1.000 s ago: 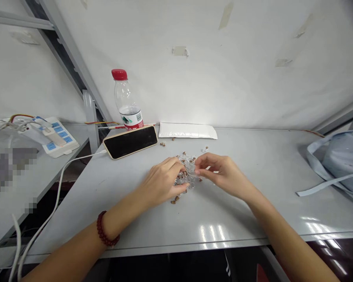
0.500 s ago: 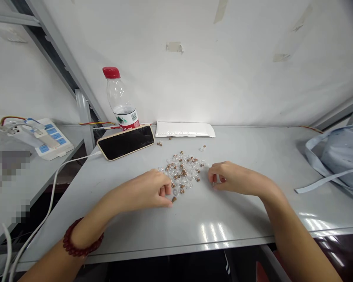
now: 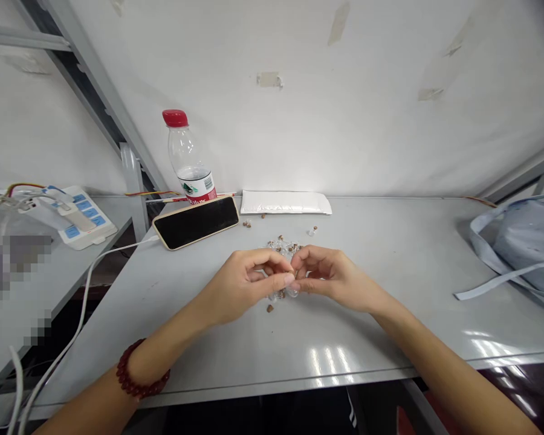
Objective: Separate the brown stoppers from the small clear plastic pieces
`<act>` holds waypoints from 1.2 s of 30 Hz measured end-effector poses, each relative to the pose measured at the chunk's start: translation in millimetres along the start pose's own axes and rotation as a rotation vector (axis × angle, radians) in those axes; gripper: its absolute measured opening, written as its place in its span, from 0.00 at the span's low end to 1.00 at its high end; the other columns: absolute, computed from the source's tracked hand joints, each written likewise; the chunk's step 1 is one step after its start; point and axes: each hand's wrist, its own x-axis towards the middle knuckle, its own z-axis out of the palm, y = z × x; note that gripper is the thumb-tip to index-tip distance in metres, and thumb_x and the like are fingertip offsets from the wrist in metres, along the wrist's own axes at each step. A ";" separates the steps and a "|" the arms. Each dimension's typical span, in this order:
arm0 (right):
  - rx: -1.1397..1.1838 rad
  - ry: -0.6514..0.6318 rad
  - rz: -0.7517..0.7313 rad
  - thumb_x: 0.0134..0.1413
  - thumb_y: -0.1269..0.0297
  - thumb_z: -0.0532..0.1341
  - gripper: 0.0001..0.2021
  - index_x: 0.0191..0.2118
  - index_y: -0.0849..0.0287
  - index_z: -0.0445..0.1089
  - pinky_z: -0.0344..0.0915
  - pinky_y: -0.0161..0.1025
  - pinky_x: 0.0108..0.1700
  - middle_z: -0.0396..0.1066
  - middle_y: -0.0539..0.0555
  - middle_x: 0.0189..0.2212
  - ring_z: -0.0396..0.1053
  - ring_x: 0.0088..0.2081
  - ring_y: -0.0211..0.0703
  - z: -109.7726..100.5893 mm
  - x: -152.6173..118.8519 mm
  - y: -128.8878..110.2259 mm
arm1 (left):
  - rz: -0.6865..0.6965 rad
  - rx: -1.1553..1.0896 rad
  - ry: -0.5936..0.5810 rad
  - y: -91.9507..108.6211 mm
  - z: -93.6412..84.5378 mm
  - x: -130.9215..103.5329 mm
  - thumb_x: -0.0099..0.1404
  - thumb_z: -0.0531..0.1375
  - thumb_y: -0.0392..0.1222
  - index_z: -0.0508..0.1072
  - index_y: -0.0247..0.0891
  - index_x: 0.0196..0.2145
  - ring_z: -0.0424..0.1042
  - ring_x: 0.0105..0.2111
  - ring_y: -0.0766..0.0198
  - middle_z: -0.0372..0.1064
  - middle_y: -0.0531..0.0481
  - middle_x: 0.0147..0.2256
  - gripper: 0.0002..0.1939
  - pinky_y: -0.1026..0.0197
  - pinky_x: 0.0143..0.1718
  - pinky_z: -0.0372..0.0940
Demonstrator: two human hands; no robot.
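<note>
My left hand and my right hand meet fingertip to fingertip above a pile of tiny clear bottles with brown corks. Each hand is closed in a pinch. What sits between the fingertips is too small and covered to make out. Both hands hide much of the pile. A loose cork lies in front of it, and one small corked bottle lies apart behind it.
A phone leans against a red-capped water bottle at the back left. A white packet lies by the wall. Further left is a power strip with cables; a blue-grey bag rests at the right.
My left hand has moved right and my right hand has moved left, so their fingertips now meet over the pile. The view has shifted slightly.
</note>
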 end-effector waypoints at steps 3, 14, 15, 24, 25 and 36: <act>0.182 0.014 -0.009 0.48 0.66 0.67 0.10 0.35 0.59 0.66 0.64 0.35 0.31 0.68 0.49 0.28 0.66 0.30 0.35 6.4 3.8 4.4 | 0.006 -0.074 0.044 -2.3 4.7 1.0 0.63 0.58 0.45 0.74 0.38 0.35 0.70 0.31 0.66 0.72 0.51 0.33 0.09 0.65 0.30 0.67; 0.330 0.016 -0.027 0.48 0.68 0.67 0.10 0.35 0.58 0.64 0.65 0.34 0.30 0.69 0.48 0.28 0.66 0.29 0.34 4.8 7.1 10.5 | 0.528 0.503 0.237 -14.7 8.6 0.0 0.66 0.53 0.35 0.76 0.37 0.35 0.62 0.27 0.69 0.63 0.49 0.31 0.11 0.65 0.29 0.63; 0.331 0.005 -0.025 0.48 0.68 0.67 0.10 0.35 0.58 0.64 0.65 0.34 0.30 0.68 0.48 0.28 0.66 0.29 0.34 5.3 7.1 10.7 | 0.585 0.575 0.235 -15.6 8.3 0.0 0.66 0.52 0.35 0.75 0.36 0.35 0.62 0.28 0.69 0.62 0.48 0.31 0.11 0.65 0.29 0.63; 0.280 0.068 -0.008 0.52 0.68 0.64 0.07 0.35 0.59 0.64 0.65 0.35 0.34 0.69 0.49 0.29 0.67 0.32 0.34 6.6 12.9 15.9 | 0.479 0.509 0.183 -27.4 3.5 9.0 0.67 0.52 0.33 0.74 0.35 0.36 0.65 0.27 0.70 0.68 0.49 0.31 0.10 0.67 0.29 0.61; 0.265 0.079 0.003 0.52 0.68 0.64 0.07 0.35 0.59 0.65 0.66 0.35 0.35 0.69 0.50 0.29 0.68 0.32 0.35 6.2 13.4 16.9 | 0.432 0.487 0.185 -28.3 3.5 10.2 0.66 0.53 0.33 0.74 0.36 0.36 0.65 0.27 0.70 0.69 0.50 0.31 0.09 0.67 0.28 0.61; -0.233 0.196 -0.075 0.56 0.66 0.59 0.04 0.34 0.59 0.69 0.65 0.38 0.37 0.71 0.51 0.32 0.68 0.34 0.38 7.5 9.0 18.0 | 0.053 0.052 0.472 -3.8 -29.0 11.0 0.56 0.61 0.36 0.73 0.34 0.26 0.67 0.21 0.71 0.69 0.55 0.21 0.04 0.68 0.25 0.65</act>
